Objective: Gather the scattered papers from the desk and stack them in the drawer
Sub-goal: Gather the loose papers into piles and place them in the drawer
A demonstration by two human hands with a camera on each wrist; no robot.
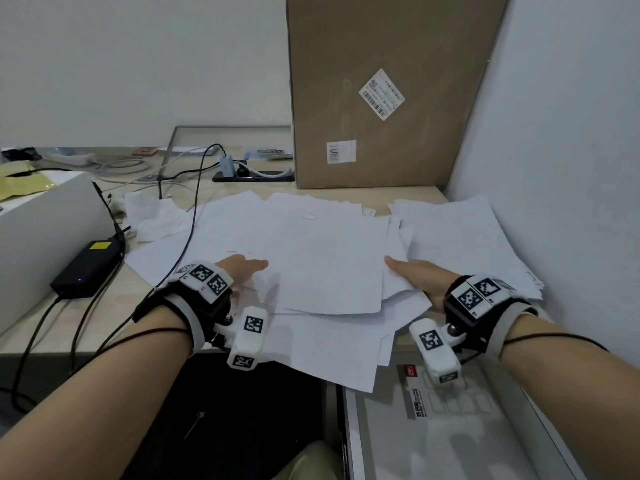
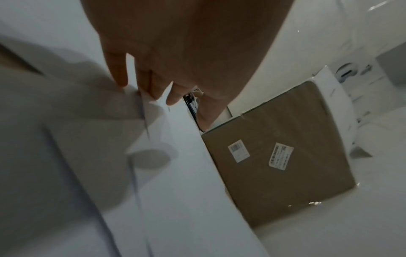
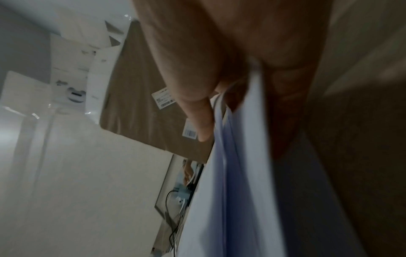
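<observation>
Several white papers (image 1: 329, 254) lie scattered and overlapping across the desk, and some hang over its front edge. My left hand (image 1: 249, 271) grips the left edge of the top bundle, thumb on top and straight fingers (image 2: 151, 83) slid beneath. At the bundle's right edge my right hand (image 1: 408, 271) pinches several sheets (image 3: 241, 156), with its thumb (image 3: 197, 113) pressed on them and the fingers hidden below. The open drawer (image 1: 502, 445) is under my right wrist and has a sticker sheet lying in it.
A tall cardboard box (image 1: 381, 98) stands at the back of the desk. A wall (image 1: 571, 168) closes the right side. On the left are a white box (image 1: 45, 230), a black power adapter (image 1: 86, 268) and cables (image 1: 194, 209) crossing the papers.
</observation>
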